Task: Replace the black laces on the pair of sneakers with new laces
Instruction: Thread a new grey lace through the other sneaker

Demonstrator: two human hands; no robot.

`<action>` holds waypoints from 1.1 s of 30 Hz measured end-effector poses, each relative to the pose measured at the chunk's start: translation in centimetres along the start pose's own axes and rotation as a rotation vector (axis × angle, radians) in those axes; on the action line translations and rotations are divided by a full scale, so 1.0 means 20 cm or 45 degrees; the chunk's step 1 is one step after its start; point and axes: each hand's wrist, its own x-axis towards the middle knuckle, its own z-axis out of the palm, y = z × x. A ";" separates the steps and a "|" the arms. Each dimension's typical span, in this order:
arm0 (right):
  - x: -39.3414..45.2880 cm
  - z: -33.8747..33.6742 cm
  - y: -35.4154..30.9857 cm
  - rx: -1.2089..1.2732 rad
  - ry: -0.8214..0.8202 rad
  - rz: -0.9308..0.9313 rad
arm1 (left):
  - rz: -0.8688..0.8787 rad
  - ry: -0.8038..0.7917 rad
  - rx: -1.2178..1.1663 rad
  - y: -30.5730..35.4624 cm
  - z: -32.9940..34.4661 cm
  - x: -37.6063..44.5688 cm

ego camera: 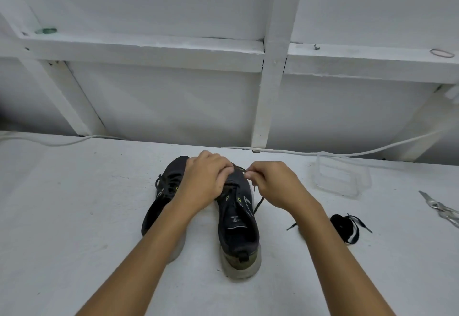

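Note:
Two dark grey sneakers stand side by side on the white table, toes pointing away from me. The left sneaker [164, 191] still carries its black laces. My left hand [206, 179] rests curled over the front of the right sneaker [238, 221] and holds it down. My right hand [270, 184] pinches a black lace [258, 202] near the toe eyelets; its loose end hangs down the shoe's right side. A bundle of black laces [346, 227] lies on the table to the right.
A clear plastic container [342, 176] sits at the back right. Metal scissors or tongs [439, 209] lie at the right edge. A white cable [298, 152] runs along the table's back edge under a white framed wall.

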 end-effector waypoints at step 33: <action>-0.06 0.15 0.11 0.192 0.126 0.269 | -0.085 0.233 0.267 -0.07 0.08 -0.05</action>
